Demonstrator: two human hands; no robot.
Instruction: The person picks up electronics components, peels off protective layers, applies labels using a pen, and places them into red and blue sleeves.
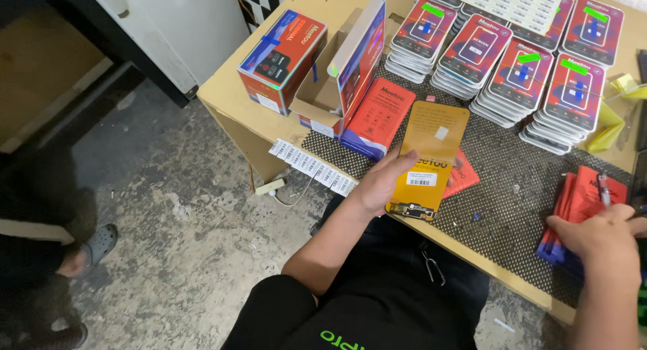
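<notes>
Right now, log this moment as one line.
left hand: holds yellow panel | right hand: on red sleeves, pen | mat: stacked red packs

Flat yellow panel [428,160] tilted above the mesh mat, beside a small stack of red packets [581,201].

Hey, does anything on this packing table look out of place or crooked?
Mostly small things. A strip of barcode labels hangs over the table's front edge. An open cardboard box stands tilted with its flap up. The left hand holds a yellow panel out past the edge. The stacked red packs look orderly.
</notes>
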